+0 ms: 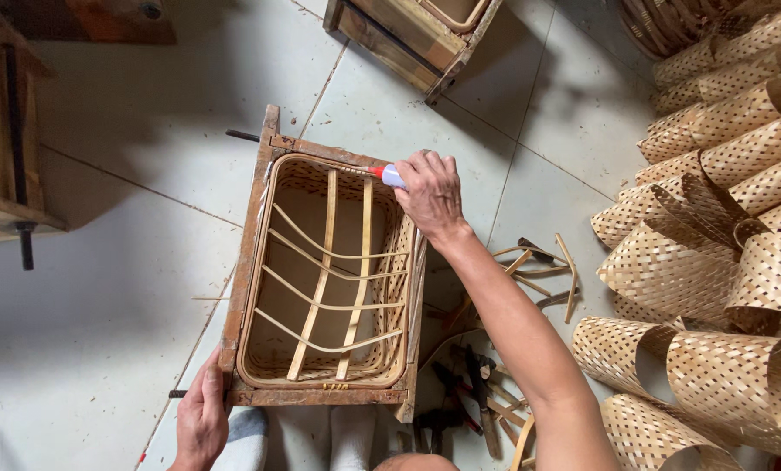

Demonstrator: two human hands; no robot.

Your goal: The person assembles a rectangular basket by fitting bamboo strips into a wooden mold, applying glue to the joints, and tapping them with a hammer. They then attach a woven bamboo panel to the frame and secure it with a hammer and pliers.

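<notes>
While the camera looks straight down, a pale tiled floor (120, 349) fills most of the view. Along the right side lies a heap of woven bamboo sheets (722, 218), curled and overlapping. At the centre stands a rectangular wooden frame (244, 253), worn and dark, with a woven basket (325, 270) seated inside it — thin bamboo strips cross the basket's open mouth, two running lengthwise and several bowed across them.

To the right of the frame, loose bamboo offcuts (543, 266) are scattered on the floor, and near the bottom edge a few dark hand tools (469, 397) lie close together; what kind they are is hard to tell.

The right hand (431, 194) reaches over the far right corner of the frame, fingers curled shut around a small tube (388, 175) with a red tip, the tip pointing at the basket's rim. The left hand (202, 419) rests on the near left corner of the frame, fingers loosely bent and pressed against the wood, holding nothing else. The two hands are well apart, at opposite corners.
</notes>
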